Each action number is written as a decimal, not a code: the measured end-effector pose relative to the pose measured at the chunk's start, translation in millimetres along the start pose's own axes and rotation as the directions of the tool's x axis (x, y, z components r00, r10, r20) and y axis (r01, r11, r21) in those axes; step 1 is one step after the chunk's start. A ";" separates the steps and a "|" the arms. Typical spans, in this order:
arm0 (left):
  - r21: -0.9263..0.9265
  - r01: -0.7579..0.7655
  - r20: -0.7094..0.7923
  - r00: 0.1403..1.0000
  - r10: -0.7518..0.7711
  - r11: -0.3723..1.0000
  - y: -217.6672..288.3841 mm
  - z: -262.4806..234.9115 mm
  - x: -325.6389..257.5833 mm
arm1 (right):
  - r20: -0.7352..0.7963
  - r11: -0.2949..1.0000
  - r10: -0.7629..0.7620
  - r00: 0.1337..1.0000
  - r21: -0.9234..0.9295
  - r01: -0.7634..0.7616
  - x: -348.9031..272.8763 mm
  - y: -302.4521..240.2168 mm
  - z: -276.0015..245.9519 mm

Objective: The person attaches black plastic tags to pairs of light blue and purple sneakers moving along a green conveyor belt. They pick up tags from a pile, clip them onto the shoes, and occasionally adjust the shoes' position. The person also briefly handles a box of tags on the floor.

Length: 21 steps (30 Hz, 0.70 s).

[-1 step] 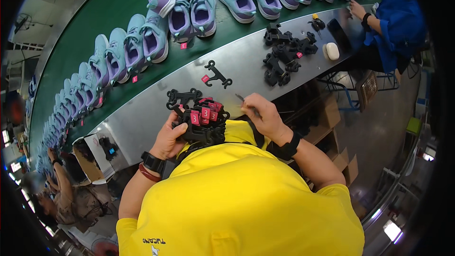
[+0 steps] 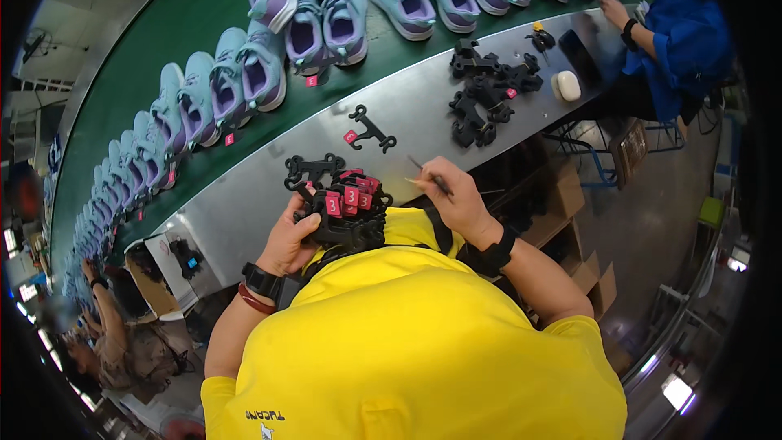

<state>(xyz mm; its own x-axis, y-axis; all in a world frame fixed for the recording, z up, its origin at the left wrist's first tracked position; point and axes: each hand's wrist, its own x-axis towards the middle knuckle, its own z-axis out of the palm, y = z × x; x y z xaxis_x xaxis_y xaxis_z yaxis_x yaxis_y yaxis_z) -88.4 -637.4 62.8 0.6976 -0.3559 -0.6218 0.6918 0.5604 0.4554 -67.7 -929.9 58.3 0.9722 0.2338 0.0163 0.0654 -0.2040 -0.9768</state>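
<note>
Hangers (image 2: 346, 212) clutched — pen (image 2: 429, 175) pinched.

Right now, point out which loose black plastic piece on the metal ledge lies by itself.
The single black piece with one red tag, lying between the held bundle and the far heap.

Yellow short-sleeved shirt (image 2: 407, 342), black wristwatch (image 2: 262, 280) beside red band (image 2: 254, 301), black wristband (image 2: 494, 253) opposite.

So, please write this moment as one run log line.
left hand: holds black tagged parts | right hand: holds thin tool | belt: shoes
</note>
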 end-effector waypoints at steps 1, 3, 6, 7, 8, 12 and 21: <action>0.015 -0.003 -0.002 1.000 0.003 1.000 0.7 -0.7 0.1 | -0.053 0.986 0.155 0.986 0.076 -0.151 -4.6 3.0 -1.8; 0.044 0.003 0.011 1.000 -0.004 0.999 -0.4 -1.3 2.6 | -0.140 0.871 0.333 0.933 0.424 -0.247 -15.5 14.6 -5.8; 0.027 0.042 0.026 0.999 -0.043 0.999 1.0 0.6 4.7 | -0.190 0.768 0.460 0.867 0.575 -0.282 -35.4 35.5 -25.3; 0.032 0.052 0.025 0.998 -0.053 0.998 1.1 2.7 5.6 | -0.220 0.712 0.521 0.825 0.644 -0.278 -45.7 44.5 -31.9; 0.039 0.059 0.033 0.998 -0.061 0.997 1.1 6.2 6.8 | -0.244 0.654 0.579 0.778 0.708 -0.265 -56.8 54.3 -37.2; 0.108 0.076 0.035 0.996 -0.080 0.991 3.4 3.5 11.2 | -0.297 0.473 0.811 0.504 0.840 -0.266 -95.4 91.0 -44.6; 0.250 0.124 0.010 0.991 -0.131 0.960 15.6 9.2 15.4 | -0.289 0.296 0.952 0.102 0.785 -0.543 -163.5 179.6 -33.5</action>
<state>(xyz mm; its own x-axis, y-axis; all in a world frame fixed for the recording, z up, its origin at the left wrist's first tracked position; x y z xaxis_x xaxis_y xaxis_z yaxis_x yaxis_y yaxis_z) -65.2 -641.0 66.2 0.6029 -0.4334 -0.6699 0.7976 0.3066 0.5194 -207.4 -1036.6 -112.7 0.2264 -0.4447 -0.8666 -0.6855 0.5593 -0.4661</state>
